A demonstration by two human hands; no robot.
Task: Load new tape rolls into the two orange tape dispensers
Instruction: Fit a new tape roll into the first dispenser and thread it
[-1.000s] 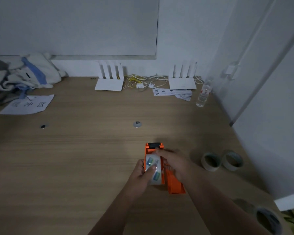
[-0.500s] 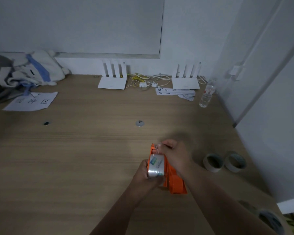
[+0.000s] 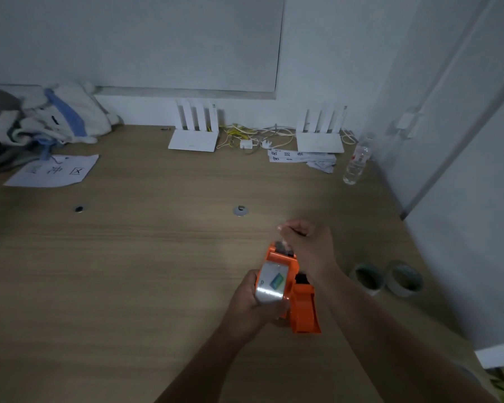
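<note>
The left hand [image 3: 252, 303] has its fingers wrapped tight around a tape roll [image 3: 271, 283] seated in an orange dispenser [image 3: 291, 286], holding both just above the wooden desk [image 3: 128, 271]. The right hand [image 3: 309, 245] is curled into a loose fist at the dispenser's front end, thumb and forefinger pinched together; whether they grip the tape's end I cannot tell. Two more tape rolls [image 3: 386, 279] lie side by side on the desk just right of the right forearm. A water bottle [image 3: 358, 161] stands far back by the wall.
</note>
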